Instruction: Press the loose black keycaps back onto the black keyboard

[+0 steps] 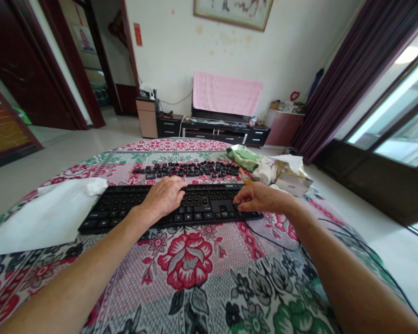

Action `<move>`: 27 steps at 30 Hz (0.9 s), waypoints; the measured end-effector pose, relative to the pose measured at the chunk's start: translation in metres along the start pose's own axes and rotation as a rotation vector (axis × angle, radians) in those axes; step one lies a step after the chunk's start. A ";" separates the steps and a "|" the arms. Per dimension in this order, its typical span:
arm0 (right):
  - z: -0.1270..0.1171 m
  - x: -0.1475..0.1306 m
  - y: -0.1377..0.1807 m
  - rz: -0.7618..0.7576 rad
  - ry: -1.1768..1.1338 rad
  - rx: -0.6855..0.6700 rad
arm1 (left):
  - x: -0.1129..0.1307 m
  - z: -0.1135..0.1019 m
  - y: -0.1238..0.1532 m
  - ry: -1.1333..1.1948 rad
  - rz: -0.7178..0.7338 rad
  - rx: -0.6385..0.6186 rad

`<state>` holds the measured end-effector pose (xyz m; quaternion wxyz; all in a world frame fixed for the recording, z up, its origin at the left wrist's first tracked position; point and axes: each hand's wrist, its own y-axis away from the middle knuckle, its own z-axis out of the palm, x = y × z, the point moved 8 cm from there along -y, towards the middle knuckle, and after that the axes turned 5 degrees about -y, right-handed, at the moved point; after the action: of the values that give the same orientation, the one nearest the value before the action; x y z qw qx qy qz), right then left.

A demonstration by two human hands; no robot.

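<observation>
A black keyboard [191,215] lies across the patterned tablecloth, with many key positions bare and keycaps in place along its front row. My left hand [163,197] rests over its middle, fingers bent near the back edge, steadying it. At the number pad, my right hand [256,197] is closed in a pinch, fingertips down on the keys; a dark keycap seems to be between them, mostly hidden. Loose black keycaps [191,169] lie in a long scattered band behind the keyboard.
White paper [31,215] with a crumpled tissue [96,186] lies on the left. Back right are a green packet [245,157] and a tissue box [292,178]. The cable [275,243] trails right. A TV cabinet [216,132] stands beyond the table.
</observation>
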<state>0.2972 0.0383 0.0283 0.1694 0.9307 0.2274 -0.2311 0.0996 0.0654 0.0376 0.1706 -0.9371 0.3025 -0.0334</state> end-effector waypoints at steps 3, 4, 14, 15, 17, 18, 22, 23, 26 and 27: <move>-0.002 0.001 -0.002 0.020 0.030 0.007 | 0.004 0.003 -0.001 0.020 0.022 0.017; -0.002 0.001 -0.003 0.024 0.040 0.011 | 0.003 0.004 -0.001 0.030 0.027 0.029; -0.002 -0.008 -0.003 -0.062 0.096 -0.027 | 0.000 0.007 0.000 0.037 0.049 0.039; -0.002 -0.008 -0.003 -0.065 0.097 -0.024 | 0.001 0.007 0.000 0.035 0.052 0.038; -0.003 -0.009 -0.003 -0.064 0.098 -0.010 | 0.001 0.008 0.000 0.028 0.055 0.035; -0.003 -0.010 -0.003 -0.057 0.103 0.002 | 0.000 0.008 0.000 0.024 0.054 0.033; -0.006 -0.012 -0.003 0.019 0.180 0.078 | 0.000 0.008 0.000 0.016 0.055 0.028; -0.006 -0.013 -0.003 0.031 0.204 0.094 | 0.000 0.008 0.000 0.018 0.057 0.027; -0.007 -0.015 -0.005 0.018 0.240 0.117 | 0.000 0.008 0.000 0.029 0.054 0.026; -0.007 -0.015 -0.005 0.004 0.242 0.115 | 0.000 0.008 0.000 0.035 0.053 0.026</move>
<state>0.2855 0.0402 0.0405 0.0874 0.9604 0.2307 -0.1296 0.1010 0.0676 0.0303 0.1784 -0.9257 0.3298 -0.0491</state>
